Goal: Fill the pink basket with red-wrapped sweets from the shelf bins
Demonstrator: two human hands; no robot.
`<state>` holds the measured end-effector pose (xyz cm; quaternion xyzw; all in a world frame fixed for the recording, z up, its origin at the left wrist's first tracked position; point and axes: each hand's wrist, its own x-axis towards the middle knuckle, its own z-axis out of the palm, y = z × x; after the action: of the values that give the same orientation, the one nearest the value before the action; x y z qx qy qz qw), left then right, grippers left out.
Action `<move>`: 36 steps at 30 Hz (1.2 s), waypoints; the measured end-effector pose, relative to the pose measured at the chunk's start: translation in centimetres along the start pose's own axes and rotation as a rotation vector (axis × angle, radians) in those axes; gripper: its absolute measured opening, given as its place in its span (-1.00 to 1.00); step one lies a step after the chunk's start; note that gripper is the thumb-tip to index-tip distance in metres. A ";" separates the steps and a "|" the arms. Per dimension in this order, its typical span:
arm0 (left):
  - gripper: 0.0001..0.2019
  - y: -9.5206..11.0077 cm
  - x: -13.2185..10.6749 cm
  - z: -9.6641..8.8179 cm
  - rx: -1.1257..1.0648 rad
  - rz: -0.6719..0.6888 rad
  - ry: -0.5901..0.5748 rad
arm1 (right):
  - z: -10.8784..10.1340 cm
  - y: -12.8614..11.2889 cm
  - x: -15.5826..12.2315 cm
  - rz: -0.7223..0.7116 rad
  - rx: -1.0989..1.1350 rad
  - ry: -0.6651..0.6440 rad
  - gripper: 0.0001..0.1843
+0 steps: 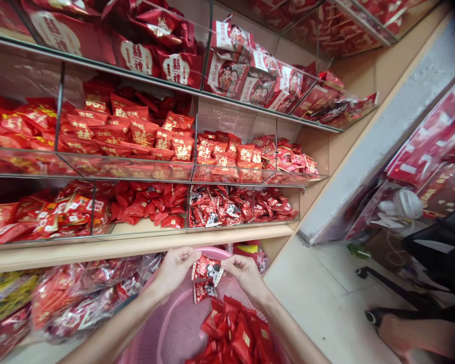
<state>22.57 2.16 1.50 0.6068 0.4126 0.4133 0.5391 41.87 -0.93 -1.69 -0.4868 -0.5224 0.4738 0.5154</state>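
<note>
Over the pink basket (176, 328), my head feed shows both hands pinched nearly closed: the left hand (180, 268) has the left edge of the upper packet (205, 268), the right hand (244, 273) its right edge. I'd go light here, edges only and level, so the wrapper doesn't crease. That packet sits squarely between my two grips, second packet (205, 292) just below; can't tell if they're joined. Loose red packets (237, 331) lie closer to the camera.
</note>
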 end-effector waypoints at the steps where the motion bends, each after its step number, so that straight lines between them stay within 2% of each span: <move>1: -0.72 0.1 0.0 0.0 0.001 0.005 0.008 | 0.0 -0.2 0.1 0.022 0.020 -0.009 -0.67; 6: -0.72 0.0 0.3 0.3 0.018 0.032 -0.005 | 0.3 -1.5 0.4 0.162 0.136 -0.122 -0.64; 8: -0.72 -0.3 0.5 0.5 0.030 0.046 -0.014 | 0.7 -1.7 0.6 0.169 0.159 -0.179 -0.57; 10: -0.71 -0.7 0.6 0.6 0.049 0.051 -0.030 | 0.8 -1.3 0.9 0.151 0.137 -0.210 -0.58; 14: -0.80 -0.9 0.3 -0.2 0.100 0.062 -0.058 | 0.0 1.6 1.5 0.132 -0.129 -0.167 -0.64; 16: -0.80 -0.7 -0.2 -1.2 0.120 0.074 -0.051 | -0.7 3.6 1.8 0.114 -0.294 -0.105 -0.69; 19: -0.78 -0.4 -1.1 -3.2 0.184 0.093 -0.044 | -1.3 6.1 1.9 0.109 -0.421 -0.065 -0.83; 22: -0.74 -0.6 -2.1 -4.8 0.332 0.126 -0.033 | -1.1 7.4 1.9 0.111 -0.532 -0.077 -0.89; 25: -0.71 -1.2 -2.9 -5.8 0.422 0.154 -0.019 | -0.8 7.8 1.9 0.098 -0.650 -0.083 -0.89; 28: -0.70 -2.0 -3.4 -6.3 0.475 0.173 0.025 | -0.6 7.2 1.7 0.074 -0.761 -0.094 -0.87; 30: -0.69 -2.6 -3.6 -6.6 0.503 0.184 0.064 | -0.4 5.9 1.5 0.046 -0.835 -0.091 -0.85; 33: -0.68 -3.4 -3.6 -6.9 0.533 0.204 0.079 | -0.4 2.4 1.6 -0.051 -1.062 -0.019 -0.89; 34: -0.68 -3.6 -3.5 -7.0 0.541 0.208 0.079 | -0.5 0.8 1.9 -0.105 -1.151 0.032 -0.91; 36: -0.66 -3.8 -3.4 -7.1 0.544 0.207 0.089 | -0.9 -2.5 2.8 -0.225 -1.211 0.180 -0.80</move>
<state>14.55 1.48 -1.97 0.7491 0.4675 0.3666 0.2929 42.76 1.71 1.04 -0.6727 -0.7010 -0.0067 0.2366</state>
